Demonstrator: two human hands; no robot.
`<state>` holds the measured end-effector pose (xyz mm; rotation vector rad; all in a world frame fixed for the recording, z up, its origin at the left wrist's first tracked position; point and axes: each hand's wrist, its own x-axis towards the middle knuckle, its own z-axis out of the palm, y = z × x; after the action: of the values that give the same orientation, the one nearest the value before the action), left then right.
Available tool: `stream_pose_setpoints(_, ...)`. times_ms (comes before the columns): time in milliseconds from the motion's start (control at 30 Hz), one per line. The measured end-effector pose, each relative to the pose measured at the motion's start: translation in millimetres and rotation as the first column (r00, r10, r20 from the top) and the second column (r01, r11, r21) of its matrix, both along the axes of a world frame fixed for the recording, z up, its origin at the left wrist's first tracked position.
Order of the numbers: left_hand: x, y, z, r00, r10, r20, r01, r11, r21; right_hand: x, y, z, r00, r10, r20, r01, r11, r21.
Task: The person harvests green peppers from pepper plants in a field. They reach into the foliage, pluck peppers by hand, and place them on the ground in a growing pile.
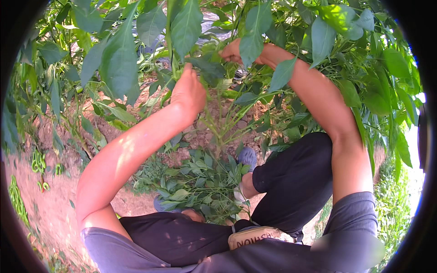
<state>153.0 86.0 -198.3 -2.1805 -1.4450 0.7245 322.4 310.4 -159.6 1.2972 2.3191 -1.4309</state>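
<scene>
Both arms reach forward into a leafy green pepper plant [218, 132] whose stems fork up from the soil. Left of its middle, my left hand [189, 93] is closed beside an upright green stem [175, 68]; its fingertips are mostly turned away, and what they hold is hidden. Farther out and to the right, my right hand [231, 51] is among the foliage with its fingers curled. A large hanging leaf [251, 45] covers part of that hand, so its grip's content does not show. Dark leaves [207, 70] fill the gap between the two hands.
Long green peppers [17, 200] lie in a row on the bare soil at far left, with smaller bunches [38, 161] nearby. Cut or fallen leafy stems [200, 179] lie between my feet. My bent knee [296, 159] is under the right arm. Dense foliage stands on both sides.
</scene>
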Motion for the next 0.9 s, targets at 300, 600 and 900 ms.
stream_pose_setpoints(300, -4, 12, -13, 0.945, -0.064, 0.321, -0.009, 0.975, 0.220, 17, -22, -3, 0.872, 0.427, 0.240, -0.488, 0.713, 0.503)
stream_pose_setpoints(600, -7, 35, -7, 0.458, -0.321, 0.829, -0.133, 0.897, 0.421, 21, -54, -3, 0.934, 0.356, -0.044, -0.331, 0.901, 0.280)
stream_pose_setpoints(900, -3, 43, -15, 0.717, -0.030, 0.697, -0.021, 0.998, 0.065, 22, -39, -15, 0.979, -0.127, -0.162, 0.153, 0.976, 0.153)
